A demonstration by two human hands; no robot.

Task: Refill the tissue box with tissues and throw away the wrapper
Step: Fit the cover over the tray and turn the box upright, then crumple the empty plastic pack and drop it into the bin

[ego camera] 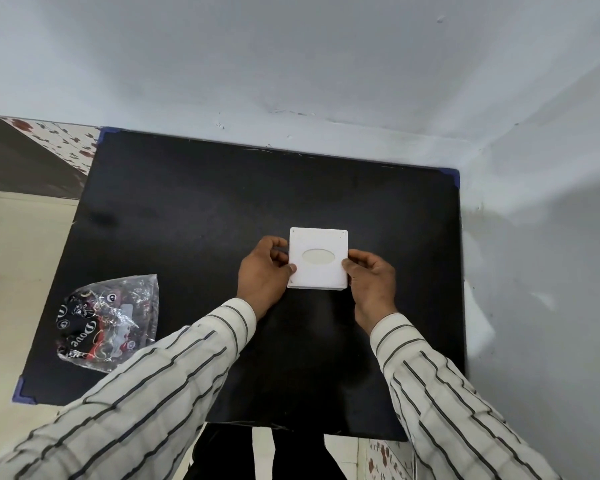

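A white square tissue box (pixel 317 244) with an oval slot in its lid stands on the black table (pixel 222 209), right of the middle. My left hand (pixel 262 271) grips its left side and my right hand (pixel 371 277) grips its right side. Both thumbs rest on the lid. Near the table's front left corner lies a crumpled clear plastic wrapper (pixel 108 320) with black and red print, apart from both hands. No loose tissues are visible.
Pale walls (pixel 534 237) close off the table at the back and along the right. Off the left edge there is cream floor (pixel 14 271) and a strip of floral tiles (pixel 66 136). Blue corner guards mark the table's corners.
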